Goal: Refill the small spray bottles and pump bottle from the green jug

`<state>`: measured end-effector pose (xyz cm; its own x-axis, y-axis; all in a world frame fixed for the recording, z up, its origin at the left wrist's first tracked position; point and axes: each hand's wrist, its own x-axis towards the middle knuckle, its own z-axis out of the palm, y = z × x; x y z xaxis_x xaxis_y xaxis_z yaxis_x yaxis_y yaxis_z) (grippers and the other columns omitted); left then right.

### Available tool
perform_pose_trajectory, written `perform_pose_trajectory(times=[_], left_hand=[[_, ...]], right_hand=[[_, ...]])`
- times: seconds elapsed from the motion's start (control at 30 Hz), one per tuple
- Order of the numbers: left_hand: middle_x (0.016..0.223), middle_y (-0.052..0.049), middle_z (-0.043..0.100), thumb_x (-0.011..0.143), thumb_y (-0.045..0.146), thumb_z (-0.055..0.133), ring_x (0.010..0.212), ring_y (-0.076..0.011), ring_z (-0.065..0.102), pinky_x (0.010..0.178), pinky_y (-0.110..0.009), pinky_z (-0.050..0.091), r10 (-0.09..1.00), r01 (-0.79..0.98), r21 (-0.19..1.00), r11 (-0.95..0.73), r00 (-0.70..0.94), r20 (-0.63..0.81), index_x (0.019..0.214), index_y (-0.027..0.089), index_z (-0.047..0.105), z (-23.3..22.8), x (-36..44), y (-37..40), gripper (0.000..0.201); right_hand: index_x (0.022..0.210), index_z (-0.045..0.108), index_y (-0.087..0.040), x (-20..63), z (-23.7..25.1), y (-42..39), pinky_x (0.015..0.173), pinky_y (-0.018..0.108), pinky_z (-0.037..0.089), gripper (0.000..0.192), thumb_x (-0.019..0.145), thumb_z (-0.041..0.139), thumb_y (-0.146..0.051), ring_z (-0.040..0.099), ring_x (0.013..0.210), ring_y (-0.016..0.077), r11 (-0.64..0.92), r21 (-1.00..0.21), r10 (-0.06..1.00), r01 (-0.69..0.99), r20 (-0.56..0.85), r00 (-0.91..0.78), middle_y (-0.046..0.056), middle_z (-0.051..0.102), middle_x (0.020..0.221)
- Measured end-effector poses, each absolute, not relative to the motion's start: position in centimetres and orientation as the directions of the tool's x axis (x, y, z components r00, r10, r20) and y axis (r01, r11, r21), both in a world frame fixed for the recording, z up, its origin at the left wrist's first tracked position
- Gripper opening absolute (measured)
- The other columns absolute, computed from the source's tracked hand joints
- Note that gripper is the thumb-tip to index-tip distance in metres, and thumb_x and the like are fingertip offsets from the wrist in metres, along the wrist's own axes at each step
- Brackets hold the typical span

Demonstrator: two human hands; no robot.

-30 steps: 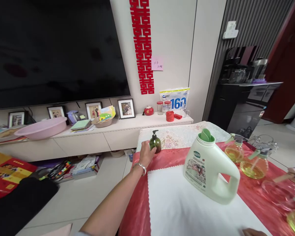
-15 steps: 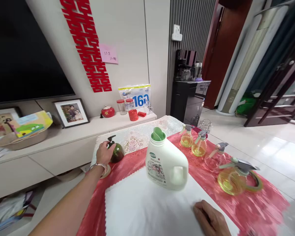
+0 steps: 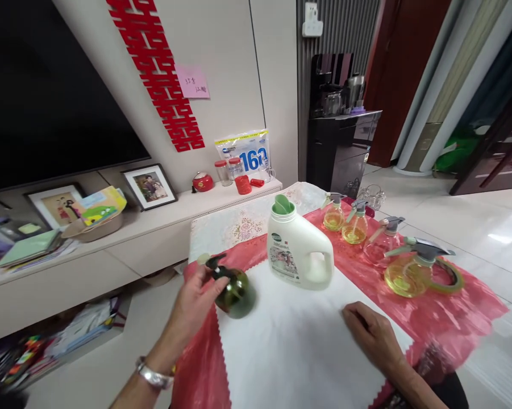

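Green and glossy, the pump bottle tilts over the white cloth's left edge, its neck in the left hand's grasp: seemingly picked up, not yet set down, pump head on. The jug stands uncapped, far side. The right hand rests curled, contents unclear.
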<state>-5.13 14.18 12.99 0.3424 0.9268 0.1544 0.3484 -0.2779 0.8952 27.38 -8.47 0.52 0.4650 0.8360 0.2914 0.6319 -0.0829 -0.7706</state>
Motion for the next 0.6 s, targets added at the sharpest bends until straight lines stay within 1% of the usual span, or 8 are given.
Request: perform_pose_trajectory(times=[0.07, 0.13, 0.2, 0.3, 0.37, 0.43, 0.53, 0.6], left_hand=[[0.111, -0.005, 0.075, 0.080, 0.050, 0.068, 0.107, -0.0270, 0.069, 0.096, -0.041, 0.054, 0.930, 0.364, 0.903, -0.230, 0.355, 0.094, 0.113, 0.022, 0.065, 12.5, -4.9, 10.8, 0.043], [0.106, -0.005, 0.076, 0.080, 0.051, 0.067, 0.100, -0.0268, 0.071, 0.088, -0.039, 0.057, 0.918, 0.377, 0.909, -0.176, 0.397, 0.013, 0.114, 0.023, 0.065, 11.9, -4.4, 8.1, 0.044], [0.103, -0.005, 0.076, 0.082, 0.051, 0.065, 0.092, -0.0253, 0.071, 0.081, -0.037, 0.058, 0.901, 0.351, 0.923, -0.157, 0.433, -0.011, 0.114, 0.022, 0.065, 11.2, -3.7, 6.3, 0.043], [0.100, -0.006, 0.073, 0.083, 0.046, 0.064, 0.093, -0.0244, 0.069, 0.085, -0.037, 0.056, 0.909, 0.336, 0.920, -0.201, 0.414, 0.048, 0.110, 0.020, 0.064, 9.7, -2.7, 4.8, 0.037], [0.105, -0.007, 0.071, 0.083, 0.043, 0.063, 0.099, -0.0254, 0.067, 0.089, -0.038, 0.055, 0.922, 0.308, 0.928, -0.211, 0.378, 0.084, 0.111, 0.019, 0.063, 8.6, -2.2, 4.3, 0.037], [0.112, -0.009, 0.070, 0.084, 0.042, 0.061, 0.104, -0.0259, 0.067, 0.091, -0.038, 0.055, 0.930, 0.252, 0.946, -0.206, 0.351, 0.109, 0.114, 0.019, 0.061, 7.5, -1.7, 4.0, 0.038], [0.115, -0.010, 0.068, 0.084, 0.042, 0.061, 0.106, -0.0263, 0.067, 0.094, -0.040, 0.054, 0.931, 0.187, 0.950, -0.250, 0.316, 0.183, 0.117, 0.020, 0.061, 6.0, -1.2, 3.8, 0.040], [0.114, -0.010, 0.067, 0.080, 0.043, 0.066, 0.107, -0.0279, 0.066, 0.095, -0.043, 0.055, 0.920, 0.182, 0.930, -0.319, 0.296, 0.258, 0.117, 0.020, 0.062, 5.1, -1.1, 4.0, 0.043]], right_hand=[[0.081, 0.065, -0.017, 27.4, 0.4, -8.5, 0.063, 0.022, 0.045, 0.049, 0.095, 0.049, -0.061, 0.056, 0.065, 0.0123, -0.092, -0.768, 0.837, 0.633, 0.285, 0.467, 0.003, 0.061, 0.075], [0.082, 0.065, -0.016, 27.5, 0.3, -8.5, 0.063, 0.023, 0.045, 0.051, 0.094, 0.049, -0.063, 0.056, 0.065, 0.0118, -0.098, -0.765, 0.842, 0.636, 0.278, 0.463, 0.004, 0.061, 0.075], [0.083, 0.065, -0.014, 27.6, 0.5, -8.6, 0.064, 0.023, 0.045, 0.052, 0.093, 0.050, -0.063, 0.056, 0.066, 0.0113, -0.099, -0.764, 0.847, 0.638, 0.273, 0.457, 0.004, 0.061, 0.075], [0.080, 0.065, -0.015, 27.5, 1.3, -8.5, 0.058, 0.021, 0.042, 0.051, 0.092, 0.051, -0.061, 0.053, 0.061, 0.0107, -0.085, -0.772, 0.855, 0.630, 0.268, 0.443, 0.003, 0.059, 0.070], [0.077, 0.065, -0.015, 26.9, 2.3, -8.3, 0.053, 0.020, 0.039, 0.048, 0.093, 0.051, -0.058, 0.050, 0.057, 0.0100, -0.053, -0.783, 0.868, 0.620, 0.271, 0.417, 0.002, 0.057, 0.066], [0.077, 0.066, -0.016, 25.7, 3.5, -7.8, 0.053, 0.020, 0.040, 0.044, 0.094, 0.052, -0.054, 0.050, 0.057, 0.0096, 0.001, -0.796, 0.884, 0.605, 0.283, 0.372, 0.001, 0.058, 0.066], [0.082, 0.067, -0.018, 22.6, 5.2, -6.5, 0.060, 0.019, 0.043, 0.034, 0.096, 0.053, -0.046, 0.055, 0.066, 0.0097, 0.105, -0.815, 0.904, 0.570, 0.317, 0.288, 0.001, 0.061, 0.077], [0.090, 0.068, -0.019, 19.9, 6.1, -5.2, 0.073, 0.020, 0.047, 0.027, 0.096, 0.054, -0.041, 0.058, 0.078, 0.0107, 0.177, -0.827, 0.907, 0.534, 0.347, 0.237, 0.002, 0.063, 0.087]])
